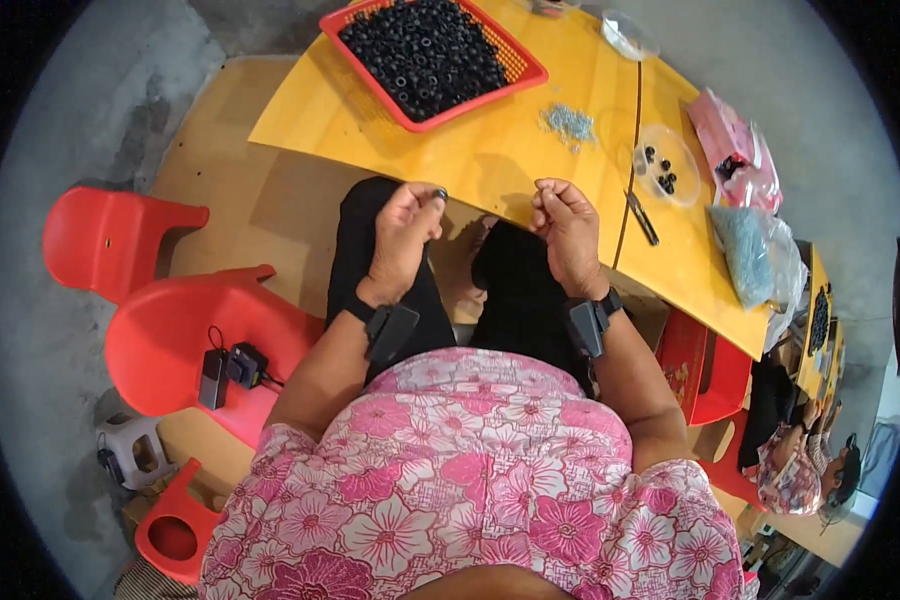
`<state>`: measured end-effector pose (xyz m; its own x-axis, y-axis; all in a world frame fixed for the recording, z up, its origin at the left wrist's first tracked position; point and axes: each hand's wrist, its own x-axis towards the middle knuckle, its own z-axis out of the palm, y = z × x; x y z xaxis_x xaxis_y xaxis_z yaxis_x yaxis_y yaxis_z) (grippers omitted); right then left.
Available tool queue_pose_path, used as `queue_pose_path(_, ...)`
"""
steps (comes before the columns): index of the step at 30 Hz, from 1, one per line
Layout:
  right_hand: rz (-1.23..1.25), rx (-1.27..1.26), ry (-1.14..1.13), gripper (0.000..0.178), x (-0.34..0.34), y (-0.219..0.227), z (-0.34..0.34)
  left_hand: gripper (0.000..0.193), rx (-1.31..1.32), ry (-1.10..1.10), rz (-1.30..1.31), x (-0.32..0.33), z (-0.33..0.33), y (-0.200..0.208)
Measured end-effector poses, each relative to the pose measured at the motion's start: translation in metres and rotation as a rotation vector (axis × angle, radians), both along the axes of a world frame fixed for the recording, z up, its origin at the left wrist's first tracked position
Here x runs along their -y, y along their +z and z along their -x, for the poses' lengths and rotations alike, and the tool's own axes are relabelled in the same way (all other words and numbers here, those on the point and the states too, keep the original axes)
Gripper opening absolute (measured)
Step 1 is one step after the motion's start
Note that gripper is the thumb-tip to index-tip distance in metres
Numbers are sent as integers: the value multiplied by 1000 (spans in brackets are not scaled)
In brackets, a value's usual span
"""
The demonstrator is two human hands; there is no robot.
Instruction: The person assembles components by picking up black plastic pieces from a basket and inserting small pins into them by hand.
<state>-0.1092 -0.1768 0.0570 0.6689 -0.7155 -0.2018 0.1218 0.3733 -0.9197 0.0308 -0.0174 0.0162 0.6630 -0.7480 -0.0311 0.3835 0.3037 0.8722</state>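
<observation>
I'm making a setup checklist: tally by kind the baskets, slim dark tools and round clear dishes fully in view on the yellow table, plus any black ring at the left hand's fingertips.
Red basket: 1
Slim dark tool: 1
Round clear dishes: 2
Black ring in left hand: 1
Total: 5

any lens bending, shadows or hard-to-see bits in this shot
Head view: table edges bow, with black around the fisheye circle; head view: soft shadow on the table beside the right hand; head view: pale pile too fine to separate.
</observation>
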Motion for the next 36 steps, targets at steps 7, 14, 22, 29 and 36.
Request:
queue_pose_path(7, 788, -134, 10, 11, 30, 26, -85, 12, -37, -47, 42, 2, 0, 2)
queue_pose_path(14, 1583, -432, 248, 14, 74, 43, -160, 12, -161, -66, 83, 8, -7, 4)
queue_pose_path(22, 1583, -919, 397, 19, 69, 28, -203, 14, -198, -53, 113, 2, -13, -4)
queue_pose_path(29, 1579, -1047, 381, 20, 60, 41, -205, 14, -174, -93, 111, 12, -9, -2)
queue_pose_path(36, 1599, -1034, 564, 19, 50, 63, -204, 13, -172, -80, 107, 11, -4, -3)
